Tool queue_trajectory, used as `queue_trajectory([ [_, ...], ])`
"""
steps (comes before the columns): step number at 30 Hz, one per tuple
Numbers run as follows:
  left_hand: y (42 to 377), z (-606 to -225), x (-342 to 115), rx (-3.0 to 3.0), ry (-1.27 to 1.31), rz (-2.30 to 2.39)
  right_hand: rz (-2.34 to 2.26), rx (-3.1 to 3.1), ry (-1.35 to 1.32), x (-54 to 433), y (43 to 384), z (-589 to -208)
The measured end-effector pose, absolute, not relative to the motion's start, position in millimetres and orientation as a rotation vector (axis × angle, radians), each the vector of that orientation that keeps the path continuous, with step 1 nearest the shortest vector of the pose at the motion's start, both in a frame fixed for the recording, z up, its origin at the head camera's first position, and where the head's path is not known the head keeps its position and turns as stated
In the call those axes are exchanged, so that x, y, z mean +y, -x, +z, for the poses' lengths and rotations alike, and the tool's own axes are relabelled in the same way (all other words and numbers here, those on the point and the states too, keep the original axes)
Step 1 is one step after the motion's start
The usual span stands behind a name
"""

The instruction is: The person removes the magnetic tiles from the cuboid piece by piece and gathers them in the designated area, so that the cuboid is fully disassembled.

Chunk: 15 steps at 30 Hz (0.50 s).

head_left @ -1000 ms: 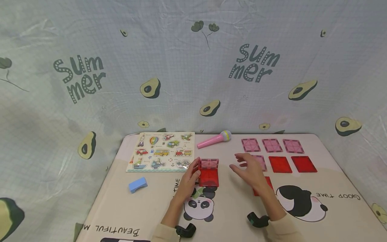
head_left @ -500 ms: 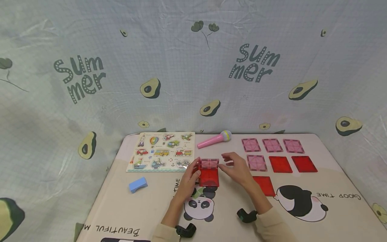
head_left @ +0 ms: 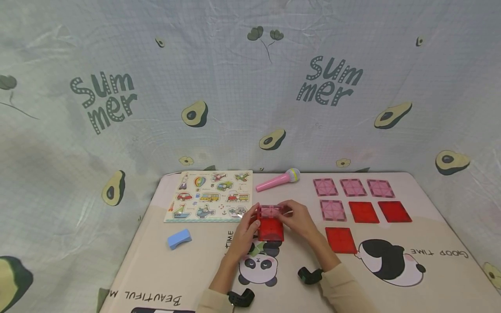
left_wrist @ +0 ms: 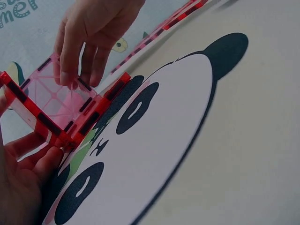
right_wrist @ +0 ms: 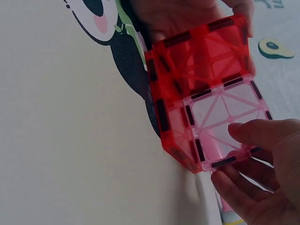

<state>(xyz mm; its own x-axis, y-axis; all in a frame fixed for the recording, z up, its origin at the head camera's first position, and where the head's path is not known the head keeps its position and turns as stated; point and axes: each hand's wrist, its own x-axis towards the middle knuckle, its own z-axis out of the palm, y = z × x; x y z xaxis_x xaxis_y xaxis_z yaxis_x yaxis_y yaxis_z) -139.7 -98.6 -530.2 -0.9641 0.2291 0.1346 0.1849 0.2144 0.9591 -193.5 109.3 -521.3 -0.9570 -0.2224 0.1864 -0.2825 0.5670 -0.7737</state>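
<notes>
A red magnetic tile (head_left: pixel 271 230) lies flat on the table above the printed panda. On its left edge a second red magnetic tile (right_wrist: pixel 206 51) stands upright, and along the far edge rises a pink magnetic tile (right_wrist: pixel 220 110). My left hand (head_left: pixel 244 232) grips the upright red tile from the left side. From the right, my right hand (head_left: pixel 299 219) pinches the pink tile, its thumb (right_wrist: pixel 255 133) on the near face and the other fingers behind. In the left wrist view the three tiles meet at a corner.
Several flat pink tiles (head_left: pixel 353 188) and red tiles (head_left: pixel 363 212) lie in rows at the right. Behind the hands is a pink toy microphone (head_left: pixel 278 180). A picture puzzle board (head_left: pixel 211 195) and a blue block (head_left: pixel 179 239) sit at the left. A printed curtain (head_left: pixel 235 87) hangs behind the table.
My right hand has moved left from above the loose tiles to the small structure and now pinches the pink tile. The left hand has kept its place.
</notes>
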Motion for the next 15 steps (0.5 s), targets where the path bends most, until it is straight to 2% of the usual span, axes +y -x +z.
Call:
queue_trajectory([
  [5, 133, -513, -99, 2.411, -0.438, 1.873, 1.285, -2.745, -0.427, 106, 195, -527],
  [15, 147, -550, -99, 2.434, -0.415, 1.922, 1.255, -2.781, -0.393, 104, 196, -533],
])
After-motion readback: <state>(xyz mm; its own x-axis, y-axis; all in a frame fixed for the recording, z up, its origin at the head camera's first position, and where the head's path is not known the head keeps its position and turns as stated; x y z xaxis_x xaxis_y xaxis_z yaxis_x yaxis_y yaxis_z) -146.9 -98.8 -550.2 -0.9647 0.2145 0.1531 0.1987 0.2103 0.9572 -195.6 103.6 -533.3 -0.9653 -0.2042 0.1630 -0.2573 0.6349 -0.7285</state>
